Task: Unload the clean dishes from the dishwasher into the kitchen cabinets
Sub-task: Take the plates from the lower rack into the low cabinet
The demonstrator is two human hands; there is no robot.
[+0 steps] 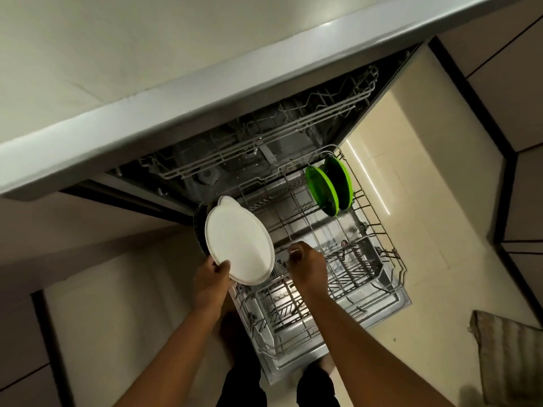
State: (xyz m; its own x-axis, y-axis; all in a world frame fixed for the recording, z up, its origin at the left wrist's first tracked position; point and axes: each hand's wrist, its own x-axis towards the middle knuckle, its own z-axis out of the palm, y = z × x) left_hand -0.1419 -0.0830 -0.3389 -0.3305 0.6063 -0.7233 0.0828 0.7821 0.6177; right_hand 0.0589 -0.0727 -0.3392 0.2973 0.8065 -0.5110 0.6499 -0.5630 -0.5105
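Pale floor tiles and beige cabinet fronts surround an open dishwasher [264, 177] tucked under a long grey surface [176, 92], with the lower rack [376, 230] pulled out over the dropped door. Taking that rack as the landmark, most of its wire slots look bare: only two green plates [329, 186] stand upright at its far right corner, and the upper rack [264, 136] behind it, inside the machine, appears empty as far as can be made out. At the rack's left edge the left hand [213, 277] holds a white oval plate [239, 240] lifted clear of the tines, thumb on its near rim and fingers clenched behind it; a dark round item [199, 227], probably another plate, sits just behind the white one, and whether it is held or racked cannot be told. The right hand [308, 264] hovers over the rack's middle, its fingers curled loosely and grasping nothing visible. Judging by this, unloading is well advanced: the white plate needs carrying to a cabinet, then the green pair and the dark piece remain.
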